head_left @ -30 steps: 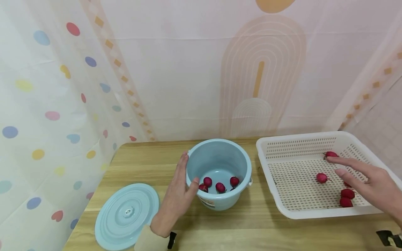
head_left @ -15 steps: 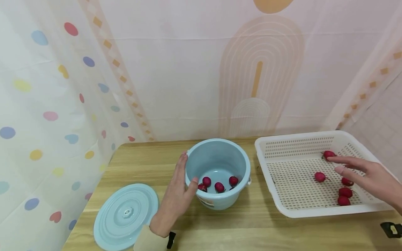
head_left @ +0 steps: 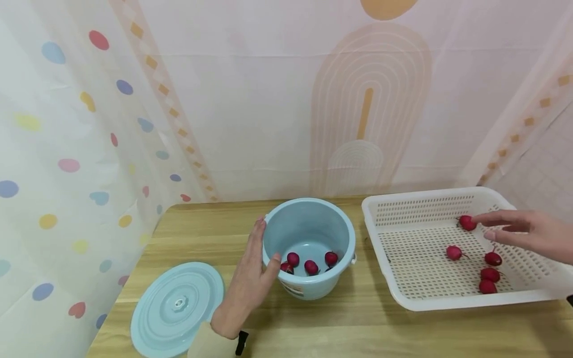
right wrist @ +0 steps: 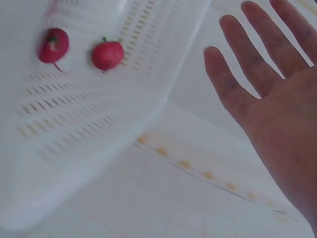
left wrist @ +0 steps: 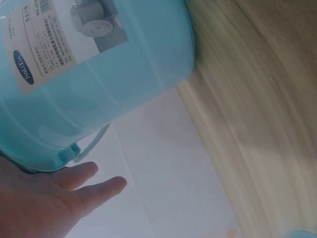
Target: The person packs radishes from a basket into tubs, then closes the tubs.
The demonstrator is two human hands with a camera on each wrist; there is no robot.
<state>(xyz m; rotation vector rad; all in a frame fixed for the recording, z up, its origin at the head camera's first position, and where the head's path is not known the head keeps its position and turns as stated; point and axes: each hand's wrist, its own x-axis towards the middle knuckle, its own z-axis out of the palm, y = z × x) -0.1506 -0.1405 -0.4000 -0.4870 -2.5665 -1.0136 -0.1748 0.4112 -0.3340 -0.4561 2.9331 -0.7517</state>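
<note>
A light blue bucket [head_left: 309, 287] holds several red radishes [head_left: 311, 267] on its bottom. My left hand [head_left: 246, 283] rests against the bucket's left rim, fingers outside it and thumb at the near edge; in the left wrist view the hand [left wrist: 54, 203] lies by the handle joint of the labelled bucket [left wrist: 124, 64]. Over the right part of a white perforated basket [head_left: 429, 302], my right hand [head_left: 532, 233] hovers with fingers extended, holding nothing, its fingertips near a radish [head_left: 467, 223] at the back. The right wrist view shows that hand [right wrist: 282, 94] spread beside the basket [right wrist: 89, 163].
A round blue lid [head_left: 179, 308] lies on the wooden table [head_left: 313, 333] left of the bucket. Several more radishes [head_left: 490, 274] lie in the basket's right half. Patterned curtains [head_left: 259, 99] hang behind and at the left of the table.
My right hand has shifted slightly up and to the right over the basket, uncovering more of a radish beneath it. The left hand keeps its place on the bucket.
</note>
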